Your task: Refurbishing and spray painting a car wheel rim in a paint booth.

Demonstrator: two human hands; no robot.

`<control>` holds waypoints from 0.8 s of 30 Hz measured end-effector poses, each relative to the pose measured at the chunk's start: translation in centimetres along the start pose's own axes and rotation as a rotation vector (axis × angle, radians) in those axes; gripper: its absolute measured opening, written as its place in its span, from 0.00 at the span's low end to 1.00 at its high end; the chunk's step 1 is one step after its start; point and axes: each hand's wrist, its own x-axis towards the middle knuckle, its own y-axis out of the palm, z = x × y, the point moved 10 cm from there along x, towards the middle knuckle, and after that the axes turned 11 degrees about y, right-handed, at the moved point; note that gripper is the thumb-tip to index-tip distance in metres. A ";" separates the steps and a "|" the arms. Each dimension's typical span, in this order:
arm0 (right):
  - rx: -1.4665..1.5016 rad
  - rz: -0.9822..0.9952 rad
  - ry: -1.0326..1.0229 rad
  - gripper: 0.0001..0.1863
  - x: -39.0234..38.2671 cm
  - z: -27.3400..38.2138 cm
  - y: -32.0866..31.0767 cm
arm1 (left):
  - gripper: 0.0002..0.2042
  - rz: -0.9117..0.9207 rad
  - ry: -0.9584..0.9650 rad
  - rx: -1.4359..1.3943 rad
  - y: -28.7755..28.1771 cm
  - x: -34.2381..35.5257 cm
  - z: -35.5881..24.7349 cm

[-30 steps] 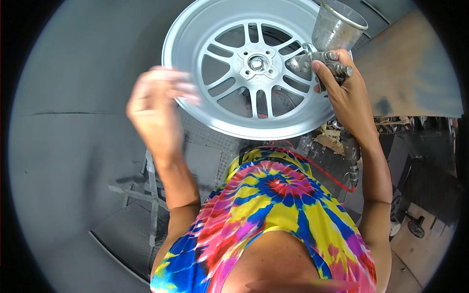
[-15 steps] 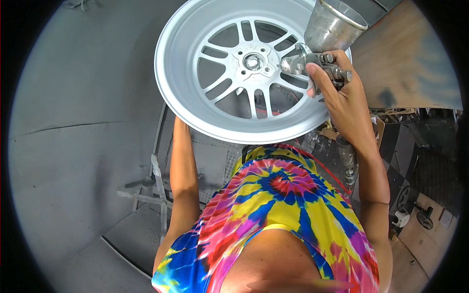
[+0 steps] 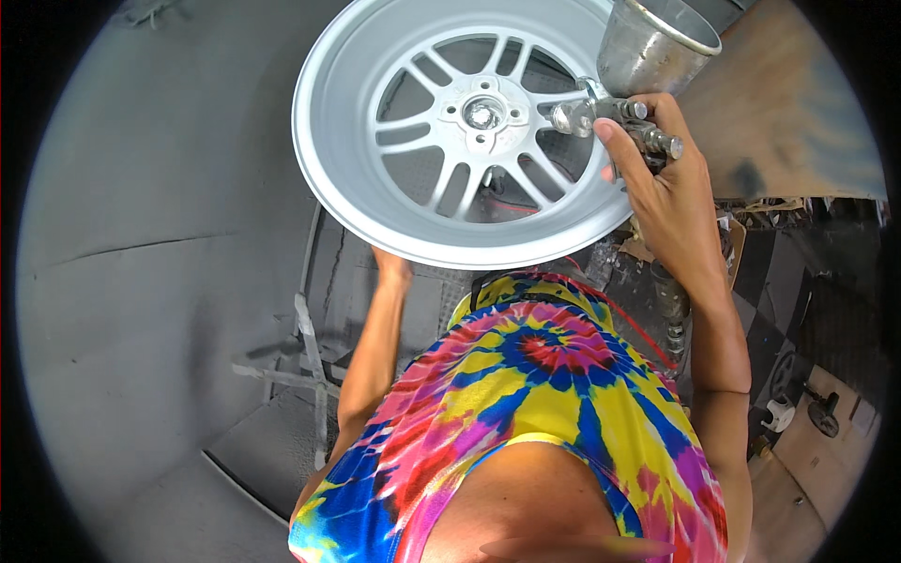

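Note:
A silver-white alloy wheel (image 3: pixel 347 131), with paired spokes and a centre hub, lies face up across the upper middle. My right hand (image 3: pixel 666 188) grips a metal spray gun (image 3: pixel 629 117) with a metal cup (image 3: pixel 648 52) on top, its nozzle over the wheel's right side. A metal fitting (image 3: pixel 672 310) hangs below the gun, beside a red hose (image 3: pixel 631 322). My left hand (image 3: pixel 390 261) is beneath the wheel's lower-left rim, its fingers hidden by the wheel.
A grey taped frame (image 3: pixel 314 361) stands at lower left before a grey surface (image 3: pixel 131 310). A paint-marked board (image 3: pixel 788 122) is at upper right. Scraps of cardboard (image 3: pixel 732 244) and small dark and white parts (image 3: pixel 824 413) lie at the right.
My left hand has moved from left of the wheel to underneath it and slightly rightward. The spokes have turned and the wheel sits a little further left. The gun stays over the right side.

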 end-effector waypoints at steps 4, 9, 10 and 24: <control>-0.036 0.030 0.011 0.16 0.6 -0.1 0.5 | 0.22 0.144 -0.329 -0.101 5.2 -10.1 2.6; -0.048 0.045 -0.039 0.16 1.4 0.0 1.2 | 0.23 0.277 -0.477 -0.394 8.9 -11.8 4.7; -0.051 0.047 -0.039 0.16 1.5 -0.1 1.4 | 0.24 0.208 -0.433 -0.423 8.3 -10.6 3.5; -0.019 0.099 -0.023 0.15 0.8 0.8 2.6 | 0.27 0.009 -0.281 -0.680 7.0 -4.9 -1.1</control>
